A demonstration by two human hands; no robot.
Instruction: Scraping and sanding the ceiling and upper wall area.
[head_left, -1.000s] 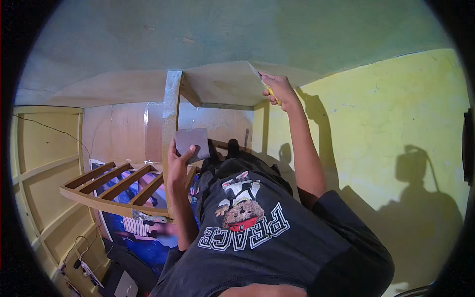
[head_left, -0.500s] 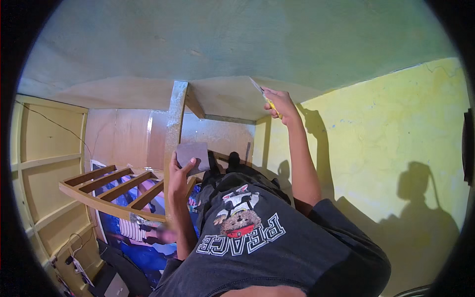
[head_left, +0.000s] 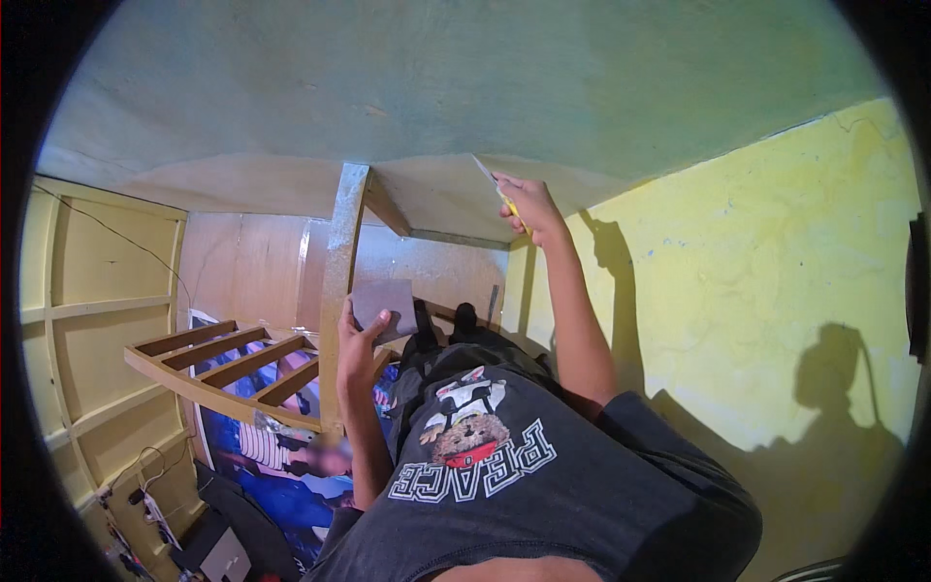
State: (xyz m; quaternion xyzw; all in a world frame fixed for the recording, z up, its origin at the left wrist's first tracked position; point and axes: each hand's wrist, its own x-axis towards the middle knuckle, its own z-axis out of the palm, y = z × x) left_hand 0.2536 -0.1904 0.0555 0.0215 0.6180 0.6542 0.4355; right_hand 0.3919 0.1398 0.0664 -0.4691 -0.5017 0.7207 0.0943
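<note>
In my left hand [head_left: 365, 337], held in front of the wooden post, is a flat grey square piece [head_left: 382, 306]. My thumb lies on its face and the fingers go behind it; its material is unclear. Raised higher on the right, my right hand [head_left: 531, 207] is closed round the yellow handle of a scraper [head_left: 485, 170]. Its narrow-looking metal blade points up and left at the green painted panel [head_left: 465, 78], near the border with a paler strip. Whether the blade tip touches the panel I cannot tell.
A wooden post [head_left: 341, 252] stands left of centre, beside a slatted wooden ladder-like frame [head_left: 223, 373]. To the right is a yellow wall [head_left: 718, 281] bearing my shadow. Cream panelling [head_left: 107, 252] and a dangling cable are at the left. A colourful poster [head_left: 257, 466] shows below the frame.
My right hand with the scraper has shifted a little left, the blade tip sliding along near the paint border. My left hand still holds the grey square. The view has shifted slightly.
</note>
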